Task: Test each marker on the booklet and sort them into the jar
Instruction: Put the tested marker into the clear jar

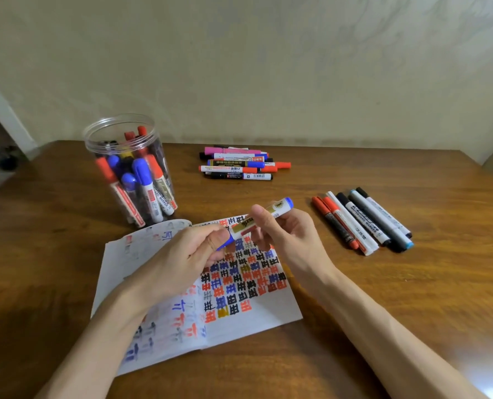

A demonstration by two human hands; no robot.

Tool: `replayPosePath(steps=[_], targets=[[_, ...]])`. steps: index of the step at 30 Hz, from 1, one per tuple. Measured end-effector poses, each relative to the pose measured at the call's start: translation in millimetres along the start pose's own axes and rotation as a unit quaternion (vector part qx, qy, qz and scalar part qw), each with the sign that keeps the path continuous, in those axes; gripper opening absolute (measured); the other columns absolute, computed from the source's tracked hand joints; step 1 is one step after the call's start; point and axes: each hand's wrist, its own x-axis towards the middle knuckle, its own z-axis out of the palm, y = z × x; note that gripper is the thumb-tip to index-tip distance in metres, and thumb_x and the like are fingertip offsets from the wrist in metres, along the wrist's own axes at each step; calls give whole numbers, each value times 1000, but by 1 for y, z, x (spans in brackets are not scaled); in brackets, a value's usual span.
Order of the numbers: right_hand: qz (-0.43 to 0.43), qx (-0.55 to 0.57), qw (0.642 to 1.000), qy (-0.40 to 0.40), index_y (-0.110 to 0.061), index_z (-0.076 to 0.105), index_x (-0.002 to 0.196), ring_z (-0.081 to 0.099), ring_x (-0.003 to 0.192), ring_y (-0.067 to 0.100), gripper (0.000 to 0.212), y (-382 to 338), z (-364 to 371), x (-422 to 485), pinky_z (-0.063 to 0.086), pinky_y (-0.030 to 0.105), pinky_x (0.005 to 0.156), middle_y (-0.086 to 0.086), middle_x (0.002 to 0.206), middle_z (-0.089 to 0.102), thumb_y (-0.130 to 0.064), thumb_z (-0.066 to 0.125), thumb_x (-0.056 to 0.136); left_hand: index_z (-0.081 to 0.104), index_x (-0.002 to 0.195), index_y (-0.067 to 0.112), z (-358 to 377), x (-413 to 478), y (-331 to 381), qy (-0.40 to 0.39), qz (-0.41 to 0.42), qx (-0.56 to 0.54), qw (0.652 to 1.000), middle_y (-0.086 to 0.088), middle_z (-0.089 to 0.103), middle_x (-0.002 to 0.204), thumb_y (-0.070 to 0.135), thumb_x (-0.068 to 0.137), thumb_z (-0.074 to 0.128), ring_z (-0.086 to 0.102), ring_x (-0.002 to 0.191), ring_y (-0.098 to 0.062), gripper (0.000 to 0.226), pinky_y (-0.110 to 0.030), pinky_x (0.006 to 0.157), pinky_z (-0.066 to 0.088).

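Above the open booklet I hold a blue marker with a white and gold barrel, lying slantwise. My right hand grips its barrel near the blue rear end. My left hand pinches its blue cap at the lower end. The booklet's right page is covered with rows of red, blue, black and yellow test marks. A clear plastic jar stands at the back left of the table, open, with several red, blue and black markers inside.
A heap of several markers lies at the back centre of the wooden table. A row of several red, black and blue-tipped markers lies to the right of my hands. A wall runs behind the table.
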Motion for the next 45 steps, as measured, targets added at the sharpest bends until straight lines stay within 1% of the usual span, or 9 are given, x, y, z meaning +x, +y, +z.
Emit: replayPosePath(steps=[2, 9, 14, 17, 21, 27, 30, 34, 45], targets=[[-1, 28, 1000, 1, 2, 66, 81, 60, 65, 18, 54, 3, 5, -1, 54, 35, 74, 6, 72, 68, -49, 63, 98, 64, 101, 30, 1, 0, -5, 35, 21, 59, 997, 17, 68, 78, 55, 98, 42, 69, 79, -6, 34, -25, 64, 51], [-26, 5, 1000, 3, -11, 76, 80, 63, 62, 20, 34, 4, 9, -4, 54, 32, 63, 10, 72, 72, -38, 68, 100, 62, 107, 32, 8, -2, -11, 47, 58, 141, 987, 5, 71, 86, 57, 102, 37, 70, 81, -17, 36, -46, 69, 56], [-40, -3, 999, -27, -10, 77, 89, 67, 67, 18, 26, 0, 3, -4, 53, 28, 63, 8, 80, 76, -31, 67, 102, 64, 112, 33, 7, -3, -9, 5, -1, 58, 998, 14, 73, 109, 56, 103, 36, 70, 103, 3, 38, -27, 92, 60], [-58, -10, 997, -49, -9, 76, 88, 68, 69, 20, 28, -2, -1, -3, 53, 27, 62, 9, 83, 76, -32, 66, 100, 65, 107, 33, 5, -4, -6, -3, -3, 29, 1000, 19, 72, 95, 59, 100, 36, 72, 97, 2, 40, -22, 83, 59], [-72, -10, 995, -73, -13, 75, 87, 69, 71, 20, 24, -2, -5, -2, 53, 27, 62, 6, 83, 75, -33, 67, 98, 64, 104, 3, 0, -4, -1, -51, -1, -38, 998, 10, 60, 71, 50, 101, 39, 56, 66, -2, 53, -19, 63, 47], [-55, 8, 996, -74, -9, 74, 91, 67, 70, 17, 28, -3, -8, -1, 51, 25, 64, 3, 79, 74, -34, 65, 98, 65, 102, 5, 0, 1, 0, -65, -3, -93, 994, 6, 57, 74, 46, 104, 42, 50, 64, -4, 47, -18, 60, 42], [7, 42, 999, -29, -3, 76, 97, 63, 69, 20, 41, 5, 1, -1, 51, 29, 68, 8, 78, 72, -44, 67, 97, 65, 101, 18, 6, 7, -8, 41, 37, 86, 995, 8, 62, 69, 51, 105, 40, 62, 66, -10, 41, -28, 59, 48], [75, 59, 995, 30, -8, 72, 81, 53, 57, 14, 42, 11, 18, -2, 46, 25, 58, 7, 67, 64, -47, 69, 96, 59, 104, 20, 14, 5, -14, 88, 120, 356, 923, 10, 62, 75, 56, 99, 27, 61, 61, -6, 49, -26, 58, 54], [17, 45, 998, 37, -2, 73, 85, 50, 56, 13, 43, 5, 15, -5, 42, 22, 55, 4, 65, 63, -41, 67, 100, 60, 102, 25, 9, 3, -8, 37, 63, 167, 983, 0, 66, 75, 51, 107, 35, 65, 69, -16, 37, -43, 64, 51]])
